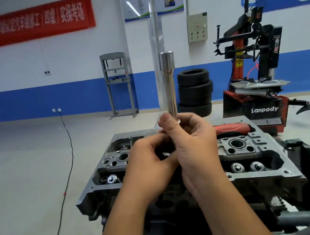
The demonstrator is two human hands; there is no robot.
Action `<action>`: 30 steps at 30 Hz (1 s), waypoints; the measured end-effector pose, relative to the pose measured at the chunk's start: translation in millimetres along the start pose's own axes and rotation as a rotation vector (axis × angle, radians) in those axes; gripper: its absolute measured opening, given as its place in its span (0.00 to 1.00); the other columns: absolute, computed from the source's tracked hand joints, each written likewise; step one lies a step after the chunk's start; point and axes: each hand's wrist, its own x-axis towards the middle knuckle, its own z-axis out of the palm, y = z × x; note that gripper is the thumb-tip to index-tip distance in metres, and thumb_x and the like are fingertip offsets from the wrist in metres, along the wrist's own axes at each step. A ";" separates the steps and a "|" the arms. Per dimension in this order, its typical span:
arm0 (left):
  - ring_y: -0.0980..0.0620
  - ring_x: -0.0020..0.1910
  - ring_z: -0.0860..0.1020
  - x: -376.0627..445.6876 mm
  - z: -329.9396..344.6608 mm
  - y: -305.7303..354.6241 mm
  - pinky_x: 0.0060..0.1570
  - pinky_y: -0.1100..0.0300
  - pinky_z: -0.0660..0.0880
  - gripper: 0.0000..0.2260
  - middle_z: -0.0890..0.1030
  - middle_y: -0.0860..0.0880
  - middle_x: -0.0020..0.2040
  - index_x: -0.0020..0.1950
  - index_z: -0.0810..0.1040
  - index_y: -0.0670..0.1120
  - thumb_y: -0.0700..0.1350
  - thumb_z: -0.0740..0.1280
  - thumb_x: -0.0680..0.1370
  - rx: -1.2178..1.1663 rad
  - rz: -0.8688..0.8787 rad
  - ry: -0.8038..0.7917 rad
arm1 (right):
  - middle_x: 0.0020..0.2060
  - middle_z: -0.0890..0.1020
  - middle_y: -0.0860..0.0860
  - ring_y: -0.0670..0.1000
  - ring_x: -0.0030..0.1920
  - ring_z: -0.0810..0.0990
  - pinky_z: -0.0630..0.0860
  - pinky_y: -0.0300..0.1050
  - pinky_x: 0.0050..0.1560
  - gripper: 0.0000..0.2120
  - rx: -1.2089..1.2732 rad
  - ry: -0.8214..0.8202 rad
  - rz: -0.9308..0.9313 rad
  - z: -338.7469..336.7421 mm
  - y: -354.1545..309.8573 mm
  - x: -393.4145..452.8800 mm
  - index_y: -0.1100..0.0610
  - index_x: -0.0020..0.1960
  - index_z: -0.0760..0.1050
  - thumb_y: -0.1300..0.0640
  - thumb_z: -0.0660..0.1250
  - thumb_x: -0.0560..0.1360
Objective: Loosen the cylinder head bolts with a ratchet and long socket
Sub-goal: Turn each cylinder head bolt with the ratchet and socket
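Both hands are up over the grey cast-metal cylinder head: the right hand grips the base of the long shiny steel socket, standing upright, while the left hand pinches something small and dark beneath it. The red-handled ratchet peeks out to the right, so it looks like tool assembly only, with no bolt touched yet.

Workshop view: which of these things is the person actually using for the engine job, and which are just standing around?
In use:
- long socket, held upright by both hands: right hand, left hand
- ratchet, red handle showing behind the right hand
- cylinder head

Standing around:
- stacked tyres
- tyre changer
- shop press
- red banner
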 end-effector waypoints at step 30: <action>0.53 0.52 0.86 5.4 -8.6 2.0 0.56 0.51 0.83 0.10 0.89 0.53 0.49 0.57 0.87 0.50 0.39 0.73 0.78 0.002 -0.140 -0.022 | 0.46 0.88 0.58 0.54 0.47 0.86 0.83 0.50 0.52 0.13 -0.103 -0.051 0.118 9.6 -7.3 -6.1 0.52 0.45 0.86 0.43 0.76 0.70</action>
